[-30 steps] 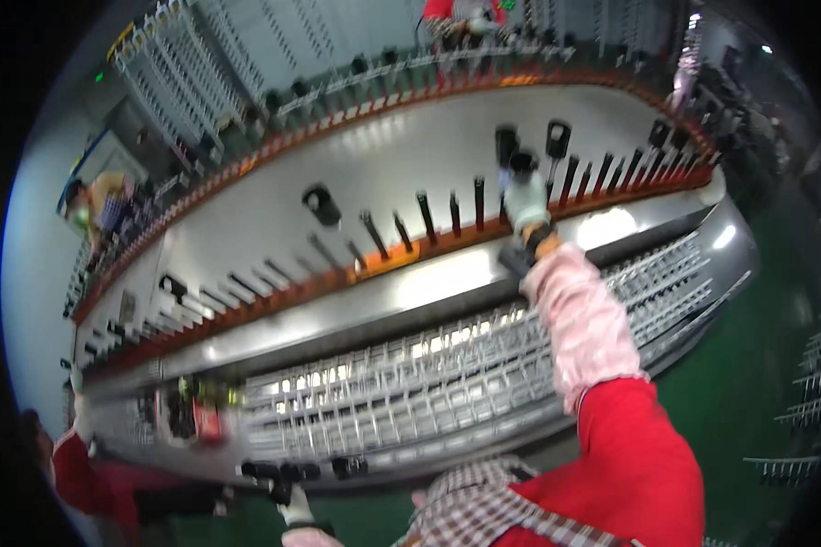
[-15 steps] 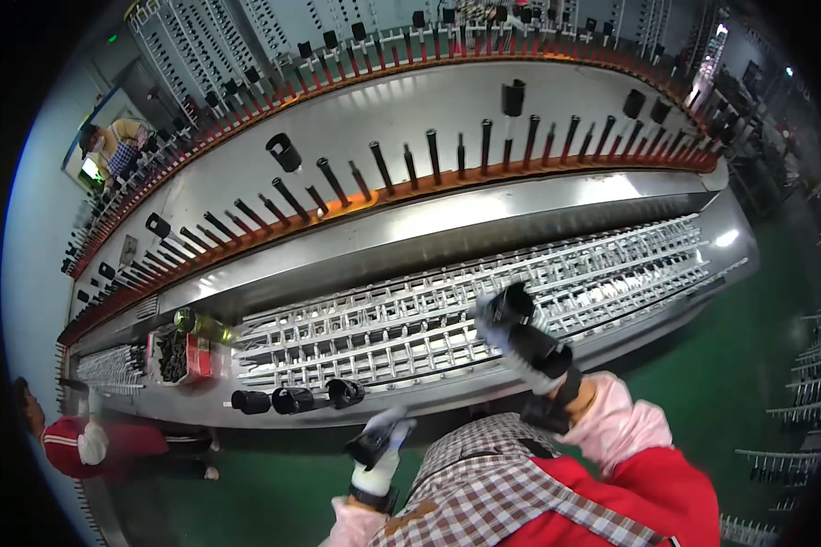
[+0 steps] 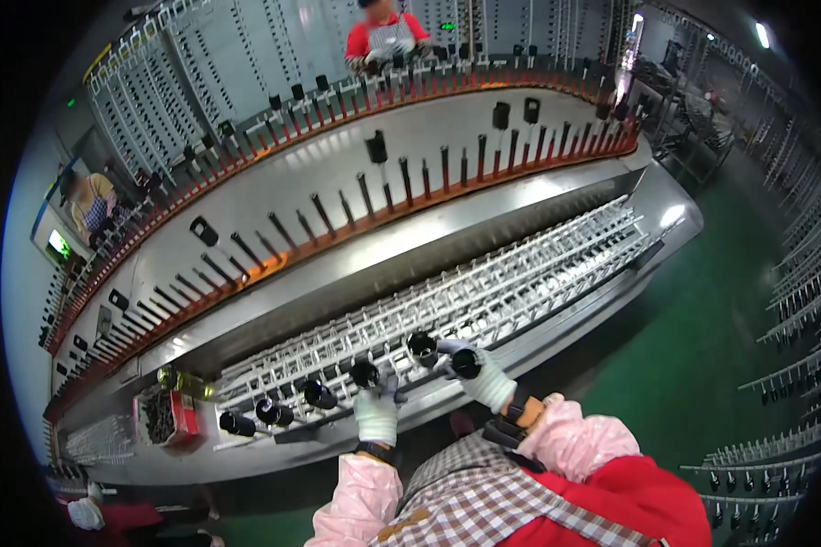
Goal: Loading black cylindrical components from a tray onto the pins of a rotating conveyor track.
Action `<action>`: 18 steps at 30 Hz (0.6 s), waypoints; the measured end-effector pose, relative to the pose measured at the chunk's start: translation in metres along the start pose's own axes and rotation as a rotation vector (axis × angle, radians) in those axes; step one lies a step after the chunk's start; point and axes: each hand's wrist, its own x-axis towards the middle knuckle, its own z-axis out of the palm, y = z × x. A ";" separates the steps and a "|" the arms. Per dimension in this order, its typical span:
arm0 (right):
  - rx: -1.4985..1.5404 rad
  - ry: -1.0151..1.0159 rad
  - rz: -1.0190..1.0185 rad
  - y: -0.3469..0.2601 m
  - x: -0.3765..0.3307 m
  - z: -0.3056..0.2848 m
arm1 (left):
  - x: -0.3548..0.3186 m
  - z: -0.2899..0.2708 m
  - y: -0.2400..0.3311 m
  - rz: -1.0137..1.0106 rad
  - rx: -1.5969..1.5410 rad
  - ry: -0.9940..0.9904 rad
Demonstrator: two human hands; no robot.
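Both my hands wear pale gloves and work at the near edge of the metal racks. My left hand [image 3: 377, 417] is closed on a black cup-shaped part [image 3: 365, 373], which sits at the row's end. My right hand [image 3: 490, 383], farther right, is closed around another black cup-shaped part [image 3: 466, 364]. A further black cup [image 3: 421, 346] lies against its outstretched fingertips; I cannot tell whether they grip it. To the left, three similar black parts [image 3: 274, 412] stand along the same front rack bar. The gloves hide the undersides of the parts.
Silvery racks [image 3: 447, 314] fill the trough. A red box [image 3: 185, 421] of small dark pieces and a yellowish bottle [image 3: 192, 383] stand left. Behind runs a curved orange conveyor track [image 3: 356, 226] with upright black rods. A person [image 3: 388, 41] works beyond it; others are at left.
Both hands have moved forward to the rack's front edge, bringing their black parts there. The right hand has come left, closer to the left hand. The view has shifted, and a person appears behind the conveyor.
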 end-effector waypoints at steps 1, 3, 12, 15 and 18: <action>0.302 0.085 0.178 0.002 0.000 -0.008 | 0.000 0.001 -0.004 0.032 -0.027 0.002; 0.569 0.225 0.269 0.060 0.002 -0.049 | 0.002 0.021 -0.005 0.099 -0.062 -0.002; -0.053 -0.004 0.381 0.053 0.026 -0.056 | 0.018 0.013 -0.016 -0.025 0.019 0.051; -0.106 -0.474 0.660 -0.009 0.059 -0.094 | 0.018 0.003 -0.024 -0.058 0.027 0.052; -0.462 -0.325 0.143 -0.030 0.145 -0.143 | 0.023 0.006 -0.028 -0.108 0.039 0.068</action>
